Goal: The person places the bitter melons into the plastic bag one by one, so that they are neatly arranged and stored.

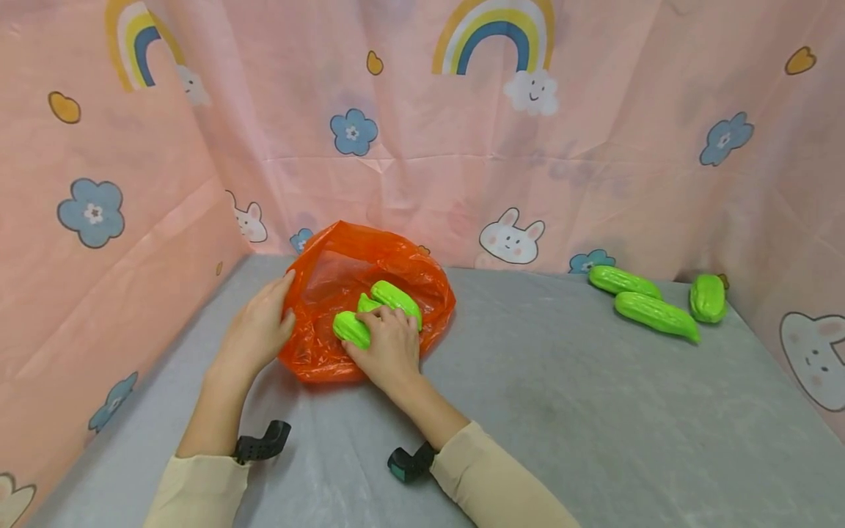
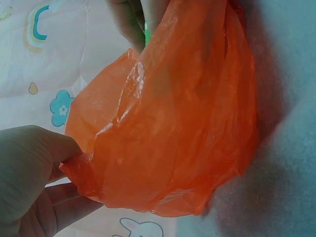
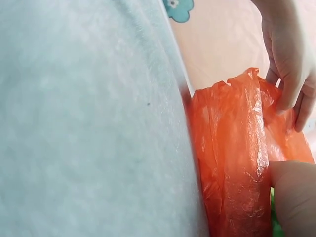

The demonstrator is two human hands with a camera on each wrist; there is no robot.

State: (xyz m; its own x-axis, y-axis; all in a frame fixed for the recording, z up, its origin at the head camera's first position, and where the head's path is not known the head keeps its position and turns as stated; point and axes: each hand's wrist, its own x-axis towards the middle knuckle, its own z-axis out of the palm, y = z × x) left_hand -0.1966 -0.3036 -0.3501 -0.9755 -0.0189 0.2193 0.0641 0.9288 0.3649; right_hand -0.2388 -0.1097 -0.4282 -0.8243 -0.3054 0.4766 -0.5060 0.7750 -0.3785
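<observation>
An orange-red plastic bag [image 1: 439, 293] stands with its mouth spread wide. On its left side my left hand [image 1: 260, 323] pinches the rim between thumb and fingers; the left wrist view shows the plastic [image 2: 158, 138] caught there. My right hand [image 1: 389, 348] reaches over the near rim into the mouth. Its thumb and fingers grip a bright green, ridged bitter melon [image 1: 350, 329]. Another bitter melon [image 1: 396, 295] lies inside just beyond the fingers, and the pointed tip of a green piece shows between them. The right hand hides part of these.
To the far right, near the back edge of the grey cloth [image 1: 561, 411], lie a bitter melon [image 1: 623, 281], a second bitter melon [image 1: 653, 314] in front of it and a third bitter melon [image 1: 708, 298] beside them. A pink printed curtain [image 1: 422, 183] closes off the back and sides.
</observation>
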